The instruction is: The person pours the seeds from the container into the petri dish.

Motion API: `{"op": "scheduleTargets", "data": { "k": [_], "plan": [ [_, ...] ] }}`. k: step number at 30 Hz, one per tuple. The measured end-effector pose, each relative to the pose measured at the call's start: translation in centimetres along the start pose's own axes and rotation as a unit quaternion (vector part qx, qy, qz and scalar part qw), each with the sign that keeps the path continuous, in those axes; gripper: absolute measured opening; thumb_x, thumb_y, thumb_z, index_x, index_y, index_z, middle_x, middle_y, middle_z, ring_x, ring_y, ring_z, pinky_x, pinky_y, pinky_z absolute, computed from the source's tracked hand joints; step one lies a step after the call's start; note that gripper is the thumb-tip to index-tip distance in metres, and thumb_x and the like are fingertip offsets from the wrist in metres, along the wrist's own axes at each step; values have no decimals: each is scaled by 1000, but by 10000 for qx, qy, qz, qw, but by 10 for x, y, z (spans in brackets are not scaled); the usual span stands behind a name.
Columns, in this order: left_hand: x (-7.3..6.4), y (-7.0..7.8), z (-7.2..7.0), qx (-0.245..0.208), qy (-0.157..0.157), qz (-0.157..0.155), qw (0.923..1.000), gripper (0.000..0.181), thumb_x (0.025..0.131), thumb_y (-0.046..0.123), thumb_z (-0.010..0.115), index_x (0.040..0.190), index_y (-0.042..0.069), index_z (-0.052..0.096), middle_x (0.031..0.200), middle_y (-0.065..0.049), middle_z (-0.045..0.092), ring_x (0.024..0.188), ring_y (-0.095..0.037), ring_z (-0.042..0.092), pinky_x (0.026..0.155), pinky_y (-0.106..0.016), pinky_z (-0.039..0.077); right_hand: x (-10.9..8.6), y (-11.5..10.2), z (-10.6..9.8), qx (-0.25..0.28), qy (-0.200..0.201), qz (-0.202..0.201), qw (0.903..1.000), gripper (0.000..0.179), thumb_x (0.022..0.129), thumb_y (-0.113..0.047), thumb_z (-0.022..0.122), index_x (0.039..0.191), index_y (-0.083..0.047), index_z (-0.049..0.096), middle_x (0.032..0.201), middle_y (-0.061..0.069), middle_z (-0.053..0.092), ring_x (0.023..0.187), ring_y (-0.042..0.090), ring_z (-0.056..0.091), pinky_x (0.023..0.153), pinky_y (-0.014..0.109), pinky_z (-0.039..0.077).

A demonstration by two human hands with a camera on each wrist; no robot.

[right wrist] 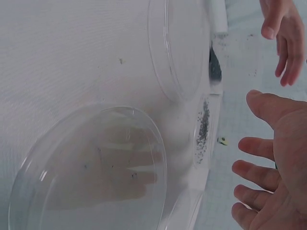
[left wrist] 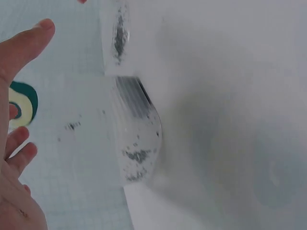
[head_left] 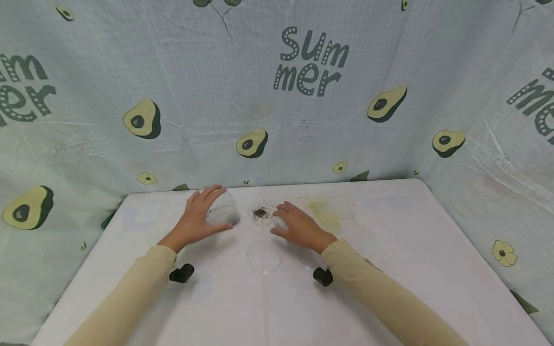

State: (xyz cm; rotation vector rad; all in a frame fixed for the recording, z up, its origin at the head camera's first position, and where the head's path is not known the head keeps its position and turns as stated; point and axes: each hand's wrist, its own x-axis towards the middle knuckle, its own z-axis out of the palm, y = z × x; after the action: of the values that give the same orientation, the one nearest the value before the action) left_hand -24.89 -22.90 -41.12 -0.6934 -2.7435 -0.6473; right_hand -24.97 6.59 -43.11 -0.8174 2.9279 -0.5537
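Note:
My left hand (head_left: 195, 220) is held with thumb and fingers spread beside a clear plastic container (head_left: 228, 211) at the back of the table. Dark specks cling inside that container (left wrist: 139, 139), and in the left wrist view the hand (left wrist: 21, 191) stands apart from it. A small round clear dish (head_left: 261, 213) with a heap of dark loose bits lies between the hands. Over its right side reaches my right hand (head_left: 303, 228), fingers loosely extended with nothing in them. The right wrist view shows this hand (right wrist: 283, 158) apart from the dish of bits (right wrist: 203, 132).
A clear round dish (head_left: 265, 257) lies in front, and a larger one (right wrist: 86, 167) with a few specks sits below the right hand. Another clear dish (head_left: 341, 208) lies at the back right near a yellowish patch (head_left: 324, 214). A patterned curtain (head_left: 195, 96) hangs behind the table.

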Motion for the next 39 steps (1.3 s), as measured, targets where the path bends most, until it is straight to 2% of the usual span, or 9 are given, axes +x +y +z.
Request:
{"op": "scheduleTargets", "data": {
  "k": [3, 9, 13, 17, 23, 31, 39],
  "plan": [
    [2, 9, 1, 1, -108, 91, 9999, 90, 72, 42, 83, 145, 13, 40, 150, -11, 39, 139, -31, 35, 116, -60, 13, -1, 2, -2, -22, 38, -40, 10000, 51, 93, -42, 61, 134, -12, 56, 148, 9, 46, 146, 29, 31, 117, 43, 32],
    [3, 26, 4, -194, -448, 235, 9985, 91, 73, 46, 82, 147, 17, 39, 152, -7, 39, 140, -29, 37, 112, -55, 25, -3, 6, -5, -23, 95, -75, 9999, 50, 93, -41, 62, 132, -11, 57, 146, 10, 48, 145, 30, 32, 116, 44, 33],
    [5, 33, 7, -384, -799, 360, 9954, 96, 72, 48, 81, 151, 22, 33, 155, -5, 36, 142, -28, 35, 111, -58, 29, -4, 9, -5, -82, 105, 14, 9999, 50, 93, -42, 62, 133, -11, 57, 146, 9, 47, 145, 30, 32, 116, 44, 33],
    [6, 38, 10, -594, -1119, 375, 9912, 97, 71, 48, 83, 151, 23, 33, 156, -5, 35, 143, -29, 35, 111, -60, 31, -5, 12, -6, -44, 122, 69, 9999, 50, 92, -41, 63, 132, -11, 58, 146, 10, 48, 145, 30, 32, 116, 45, 33],
    [5, 46, 18, -683, -1721, 355, 9821, 95, 71, 47, 83, 150, 23, 35, 155, -3, 35, 143, -29, 35, 112, -54, 35, -7, 15, -7, -68, 115, 117, 9998, 50, 92, -42, 63, 132, -11, 58, 146, 10, 48, 145, 31, 32, 116, 45, 33],
    [2, 57, 32, -690, -2213, 941, 9682, 88, 72, 44, 83, 147, 22, 42, 154, 0, 37, 141, -26, 37, 111, -50, 38, -9, 20, -10, -111, 120, 190, 9997, 50, 92, -41, 63, 132, -11, 57, 147, 10, 47, 145, 32, 31, 117, 46, 32],
    [1, 66, 43, -668, -2619, 1184, 9555, 81, 74, 43, 82, 144, 23, 47, 150, 1, 43, 141, -22, 38, 112, -47, 38, -11, 29, -12, -104, 230, 206, 9995, 49, 93, -38, 63, 132, -8, 57, 145, 12, 48, 144, 33, 33, 117, 45, 32]
  ]
}}
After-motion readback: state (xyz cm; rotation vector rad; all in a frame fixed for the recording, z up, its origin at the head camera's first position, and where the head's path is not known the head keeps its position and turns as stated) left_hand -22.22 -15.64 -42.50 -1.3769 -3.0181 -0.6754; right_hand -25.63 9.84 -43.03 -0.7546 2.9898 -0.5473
